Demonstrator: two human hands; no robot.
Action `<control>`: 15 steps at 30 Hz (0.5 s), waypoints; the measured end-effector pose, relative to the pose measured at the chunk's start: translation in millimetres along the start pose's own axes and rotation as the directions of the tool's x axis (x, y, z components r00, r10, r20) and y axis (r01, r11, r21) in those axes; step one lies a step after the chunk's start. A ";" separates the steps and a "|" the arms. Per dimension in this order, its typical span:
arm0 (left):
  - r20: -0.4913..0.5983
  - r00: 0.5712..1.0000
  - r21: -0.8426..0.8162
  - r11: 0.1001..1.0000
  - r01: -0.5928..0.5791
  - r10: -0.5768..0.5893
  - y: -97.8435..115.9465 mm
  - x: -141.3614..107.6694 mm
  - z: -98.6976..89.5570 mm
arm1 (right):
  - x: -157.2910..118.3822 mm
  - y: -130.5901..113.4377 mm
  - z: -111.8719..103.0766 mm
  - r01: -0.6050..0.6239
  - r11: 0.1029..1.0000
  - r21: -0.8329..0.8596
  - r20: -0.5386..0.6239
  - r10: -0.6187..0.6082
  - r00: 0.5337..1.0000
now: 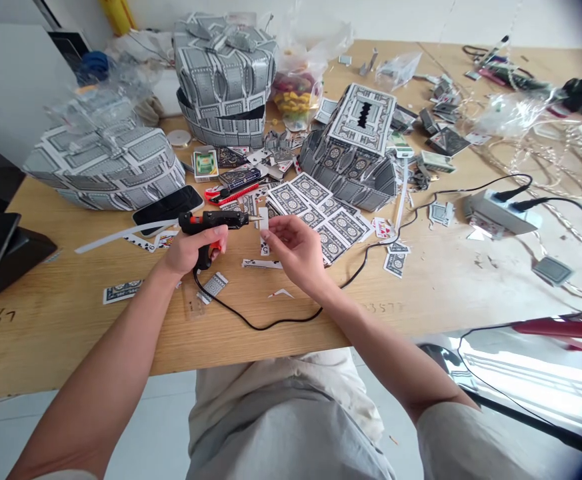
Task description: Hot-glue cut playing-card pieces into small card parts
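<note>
One glue gun, clasped in the left hand above the wooden table, its nozzle meeting one folded card strip pinched by the right hand. Behind them lie one fan of playing cards, one phone and three card-covered models.

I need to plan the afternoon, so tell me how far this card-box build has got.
Done: two covered boxes, one at the left and one at the back, plus a part-built shell. In hand: the left hand grips a glue gun, its nozzle at a card strip held by the right hand. Left: loose playing cards lie unglued.
</note>
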State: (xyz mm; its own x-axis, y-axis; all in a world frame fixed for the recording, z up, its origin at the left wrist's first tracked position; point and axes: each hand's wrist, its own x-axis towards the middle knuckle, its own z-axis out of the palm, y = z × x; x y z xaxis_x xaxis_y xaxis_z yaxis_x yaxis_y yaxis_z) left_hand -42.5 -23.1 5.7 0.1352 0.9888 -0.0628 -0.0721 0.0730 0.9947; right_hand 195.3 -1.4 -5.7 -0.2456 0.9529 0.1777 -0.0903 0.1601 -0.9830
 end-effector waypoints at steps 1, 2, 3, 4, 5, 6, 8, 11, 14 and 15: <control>-0.002 1.000 0.014 1.000 0.005 -0.005 0.0 -0.1 -0.1 | -0.2 -0.1 0.0 0.001 1.000 0.003 -0.003 -0.001 1.000; -0.004 1.000 0.027 1.000 0.011 -0.011 0.0 -0.2 -0.1 | -0.3 -0.3 0.1 0.003 1.000 0.007 -0.006 -0.003 1.000; -0.005 1.000 0.038 0.999 0.017 -0.017 0.0 -0.3 -0.2 | -0.3 -0.5 0.2 0.005 1.000 0.010 -0.009 -0.005 1.000; -0.005 1.000 0.047 0.999 0.021 -0.021 0.1 -0.3 -0.2 | -0.4 -0.8 0.2 0.007 1.000 0.011 -0.009 -0.006 1.000; -0.004 1.000 0.055 0.998 0.024 -0.024 0.1 -0.4 -0.2 | -0.4 -1.2 0.3 0.008 1.000 0.009 -0.010 -0.008 1.000; -0.004 1.000 0.062 0.998 0.028 -0.027 0.1 -0.4 -0.1 | -0.3 -1.5 0.4 0.009 1.000 0.005 -0.009 -0.009 1.000; -0.008 0.999 0.064 0.997 0.031 -0.031 0.2 -0.4 -0.1 | -0.2 -2.1 0.6 0.007 1.000 -0.005 -0.007 -0.007 1.000; -0.016 0.999 0.051 0.998 0.031 -0.030 0.3 0.0 0.3 | -0.3 -2.0 0.8 0.011 1.000 0.000 -0.008 -0.011 1.000; -0.009 1.000 0.045 0.999 0.020 -0.020 0.7 0.3 0.7 | -0.5 -1.3 0.9 0.019 1.000 0.012 -0.001 -0.019 1.000; -0.008 1.000 0.044 0.999 0.017 -0.017 0.9 0.3 0.8 | -0.5 -1.0 0.9 0.020 1.000 0.010 0.001 -0.020 1.000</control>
State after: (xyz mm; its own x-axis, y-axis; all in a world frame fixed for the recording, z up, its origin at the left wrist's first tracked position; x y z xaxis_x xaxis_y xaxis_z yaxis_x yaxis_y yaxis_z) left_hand -41.8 -22.9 6.7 0.1289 0.9884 -0.0801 -0.0261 0.0842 0.9961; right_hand 194.7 -2.3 -4.8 -0.2445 0.9494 0.1970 -0.1046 0.1762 -0.9788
